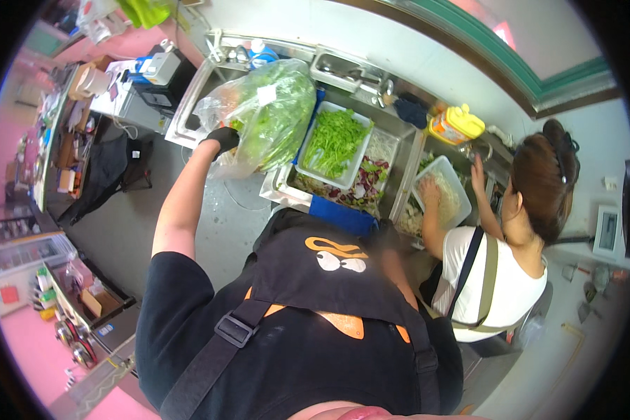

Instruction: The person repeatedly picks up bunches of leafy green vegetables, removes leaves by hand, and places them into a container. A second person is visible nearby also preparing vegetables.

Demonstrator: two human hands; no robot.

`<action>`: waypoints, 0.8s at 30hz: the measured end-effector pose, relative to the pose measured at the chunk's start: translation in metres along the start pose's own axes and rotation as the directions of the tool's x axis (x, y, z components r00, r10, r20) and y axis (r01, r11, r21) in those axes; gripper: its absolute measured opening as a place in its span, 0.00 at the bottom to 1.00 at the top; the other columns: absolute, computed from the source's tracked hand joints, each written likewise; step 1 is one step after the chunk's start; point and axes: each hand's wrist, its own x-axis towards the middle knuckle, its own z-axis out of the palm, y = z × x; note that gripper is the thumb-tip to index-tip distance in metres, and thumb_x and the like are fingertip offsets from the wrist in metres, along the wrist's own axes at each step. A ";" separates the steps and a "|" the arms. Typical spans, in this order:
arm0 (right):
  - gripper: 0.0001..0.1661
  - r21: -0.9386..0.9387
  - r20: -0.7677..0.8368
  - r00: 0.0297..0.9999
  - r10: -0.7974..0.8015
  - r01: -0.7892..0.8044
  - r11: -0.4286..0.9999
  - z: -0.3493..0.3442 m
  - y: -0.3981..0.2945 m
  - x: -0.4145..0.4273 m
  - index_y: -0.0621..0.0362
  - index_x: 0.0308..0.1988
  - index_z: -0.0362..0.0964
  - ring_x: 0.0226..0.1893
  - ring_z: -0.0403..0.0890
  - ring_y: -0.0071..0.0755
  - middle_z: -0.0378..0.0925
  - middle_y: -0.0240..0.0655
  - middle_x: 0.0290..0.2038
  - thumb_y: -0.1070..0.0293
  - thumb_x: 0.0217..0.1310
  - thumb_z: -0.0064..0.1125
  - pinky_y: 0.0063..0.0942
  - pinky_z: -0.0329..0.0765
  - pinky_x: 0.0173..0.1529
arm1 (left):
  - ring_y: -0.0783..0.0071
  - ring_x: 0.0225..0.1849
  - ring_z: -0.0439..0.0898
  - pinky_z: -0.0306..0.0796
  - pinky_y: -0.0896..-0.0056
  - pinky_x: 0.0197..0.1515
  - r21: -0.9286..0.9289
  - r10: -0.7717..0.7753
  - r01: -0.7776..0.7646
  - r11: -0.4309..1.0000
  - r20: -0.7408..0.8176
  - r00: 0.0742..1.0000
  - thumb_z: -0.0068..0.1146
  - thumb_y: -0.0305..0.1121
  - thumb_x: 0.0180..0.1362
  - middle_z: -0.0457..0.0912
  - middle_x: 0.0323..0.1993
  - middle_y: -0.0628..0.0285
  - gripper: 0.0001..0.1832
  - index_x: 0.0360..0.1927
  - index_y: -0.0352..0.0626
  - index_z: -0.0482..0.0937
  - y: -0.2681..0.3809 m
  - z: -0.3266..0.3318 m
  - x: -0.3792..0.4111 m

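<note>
My left hand [223, 140], in a black glove, is closed at the near left side of a large clear plastic bag [286, 113] full of leafy greens. The bag rests over the left part of the metal sink [189, 118]. My right hand [389, 236], dark-gloved and blurred, is low beside my apron, near a blue cloth [344, 215] over the sink's front edge; its fingers cannot be made out. Before me a white tray [305, 167] of cut green leaves [336, 142] sits in the middle basin, above purple and green salad leaves [370, 176] and pale shreds [380, 144].
At my right a co-worker [493, 278] has one hand [429, 191] in a white tub [464, 202] of pale shreds. A yellow jug [457, 125] and a blue-labelled bottle [262, 52] stand behind the basins. A black-draped chair [110, 168] is at left.
</note>
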 end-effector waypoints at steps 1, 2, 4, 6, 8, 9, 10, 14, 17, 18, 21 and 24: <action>0.24 0.017 0.024 0.998 0.067 -0.067 0.998 -0.045 -0.042 -0.015 0.54 0.44 0.69 0.43 0.78 0.54 0.77 0.49 0.41 0.55 0.47 0.61 0.43 0.74 0.46 | 0.57 0.46 0.79 0.70 0.63 0.48 -0.107 -0.126 0.116 0.988 -0.099 0.987 0.40 0.41 0.60 0.79 0.45 0.50 0.21 0.51 0.43 0.75 0.006 0.007 -0.004; 0.24 0.030 0.049 0.990 0.134 -0.135 0.990 -0.088 -0.084 -0.031 0.54 0.44 0.69 0.43 0.78 0.54 0.77 0.49 0.42 0.58 0.46 0.62 0.42 0.74 0.46 | 0.61 0.48 0.77 0.69 0.66 0.49 -0.431 -0.317 0.232 0.872 -0.138 0.938 0.40 0.50 0.61 0.79 0.47 0.52 0.26 0.54 0.43 0.73 -0.002 0.032 0.008; 0.24 0.021 0.083 0.989 0.120 -0.123 0.992 -0.090 -0.086 -0.026 0.54 0.45 0.69 0.43 0.78 0.53 0.77 0.49 0.42 0.58 0.47 0.61 0.42 0.74 0.46 | 0.64 0.50 0.75 0.67 0.68 0.51 -0.874 -0.414 0.177 0.453 -0.031 0.910 0.39 0.60 0.61 0.79 0.49 0.56 0.34 0.57 0.41 0.71 -0.041 0.094 0.041; 0.24 0.025 0.095 0.991 0.096 -0.099 0.995 -0.077 -0.077 -0.018 0.54 0.45 0.69 0.43 0.78 0.53 0.77 0.49 0.41 0.58 0.47 0.61 0.41 0.74 0.46 | 0.64 0.48 0.76 0.67 0.67 0.51 -0.967 -0.345 0.239 -0.086 0.254 0.904 0.41 0.58 0.61 0.79 0.48 0.57 0.32 0.55 0.39 0.73 -0.046 0.107 0.064; 0.24 0.024 0.091 0.992 0.086 -0.089 0.996 -0.066 -0.068 -0.016 0.54 0.46 0.69 0.44 0.78 0.52 0.77 0.48 0.41 0.59 0.48 0.60 0.41 0.74 0.47 | 0.54 0.50 0.75 0.67 0.64 0.53 -0.920 -0.517 0.144 0.363 -0.070 0.853 0.40 0.49 0.62 0.77 0.50 0.49 0.25 0.56 0.48 0.72 -0.040 0.105 0.062; 0.24 0.039 0.079 0.990 0.115 -0.118 0.992 -0.062 -0.063 -0.022 0.54 0.46 0.69 0.44 0.78 0.52 0.77 0.48 0.41 0.59 0.48 0.60 0.41 0.74 0.47 | 0.52 0.50 0.75 0.68 0.61 0.52 -0.697 -0.376 0.028 0.716 -0.352 0.857 0.42 0.45 0.61 0.77 0.48 0.48 0.20 0.51 0.48 0.76 -0.023 0.084 0.058; 0.24 0.042 0.073 0.990 0.122 -0.126 0.991 -0.060 -0.061 -0.024 0.55 0.47 0.69 0.44 0.78 0.52 0.77 0.48 0.41 0.59 0.48 0.60 0.40 0.74 0.47 | 0.49 0.50 0.76 0.69 0.58 0.51 -0.347 -0.222 0.002 0.938 -0.596 0.771 0.43 0.41 0.60 0.78 0.47 0.47 0.16 0.45 0.48 0.79 -0.011 0.064 0.042; 0.25 0.062 0.077 0.994 0.077 -0.082 0.995 -0.055 -0.060 -0.022 0.55 0.48 0.69 0.44 0.78 0.51 0.77 0.47 0.41 0.59 0.50 0.59 0.40 0.74 0.47 | 0.52 0.46 0.78 0.70 0.56 0.46 -0.216 -0.206 0.115 0.969 -0.465 0.861 0.51 0.42 0.56 0.80 0.43 0.50 0.15 0.42 0.47 0.78 0.009 -0.023 -0.019; 0.25 0.068 0.076 0.997 0.023 -0.029 0.997 -0.049 -0.059 -0.020 0.55 0.49 0.69 0.44 0.78 0.51 0.78 0.47 0.41 0.60 0.50 0.58 0.39 0.75 0.47 | 0.56 0.37 0.82 0.72 0.61 0.40 -0.242 -0.147 0.071 0.968 -0.312 0.939 0.52 0.45 0.55 0.83 0.33 0.52 0.15 0.37 0.46 0.81 -0.013 -0.063 -0.049; 0.25 0.069 0.078 0.997 0.004 -0.009 0.998 -0.049 -0.058 -0.019 0.55 0.50 0.69 0.44 0.78 0.50 0.78 0.47 0.41 0.60 0.51 0.57 0.39 0.75 0.47 | 0.59 0.33 0.82 0.72 0.62 0.38 -0.256 -0.147 0.085 0.963 -0.235 0.961 0.53 0.44 0.55 0.83 0.29 0.54 0.14 0.35 0.46 0.81 -0.016 -0.075 -0.064; 0.22 0.344 0.148 0.989 -0.015 -0.037 0.938 -0.027 -0.040 0.002 0.57 0.48 0.70 0.40 0.79 0.45 0.78 0.44 0.38 0.60 0.54 0.57 0.37 0.75 0.41 | 0.70 0.22 0.79 0.71 0.67 0.28 -0.279 -0.243 0.226 0.933 -0.027 0.970 0.55 0.39 0.55 0.82 0.22 0.58 0.12 0.34 0.42 0.81 -0.016 -0.109 -0.128; 0.18 0.843 0.187 0.982 0.010 -0.166 0.512 0.051 0.010 0.040 0.58 0.45 0.71 0.31 0.79 0.36 0.78 0.37 0.34 0.61 0.56 0.58 0.34 0.76 0.32 | 0.76 0.20 0.75 0.69 0.73 0.24 -0.486 -0.274 0.223 0.845 -0.034 0.961 0.51 0.37 0.57 0.80 0.21 0.60 0.11 0.34 0.41 0.81 -0.020 -0.132 -0.177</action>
